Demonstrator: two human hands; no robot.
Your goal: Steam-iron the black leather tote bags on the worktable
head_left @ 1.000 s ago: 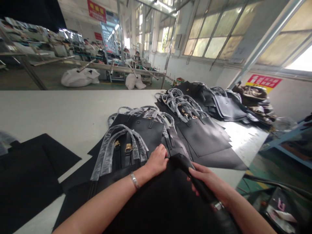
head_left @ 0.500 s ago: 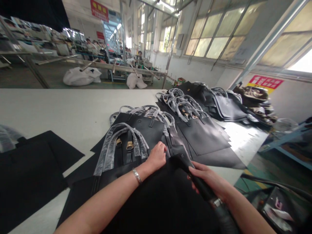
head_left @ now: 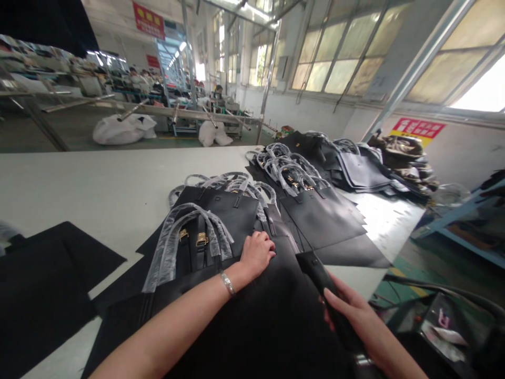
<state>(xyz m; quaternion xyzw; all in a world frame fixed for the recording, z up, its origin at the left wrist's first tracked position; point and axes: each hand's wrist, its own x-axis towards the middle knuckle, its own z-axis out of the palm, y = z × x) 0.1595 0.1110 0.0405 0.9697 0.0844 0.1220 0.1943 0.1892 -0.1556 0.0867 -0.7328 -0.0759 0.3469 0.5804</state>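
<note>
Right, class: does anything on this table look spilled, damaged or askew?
Nothing looks spilled or plainly damaged. Slightly askew: the stack of black handbag panels right of centre, whose corners fan out instead of lining up, with plastic-wrapped handles jumbled behind. The panel under the left hand shows no obvious fault.

Free tabletop point(head_left: 87, 184) beyond looped handles point(head_left: 161, 255)

On the table point(head_left: 79, 181), the nearest bag point(head_left: 280, 302) lies in front; the left hand point(head_left: 257, 255) is on its upper part, the right hand point(head_left: 345, 302) to the right, around a tool point(head_left: 315, 271); another bag point(head_left: 35, 287) lies far left; a pile of bags point(head_left: 327, 218) lies behind, to the right; sacks point(head_left: 118, 130) sit on the floor point(head_left: 169, 140) beyond the table.
</note>
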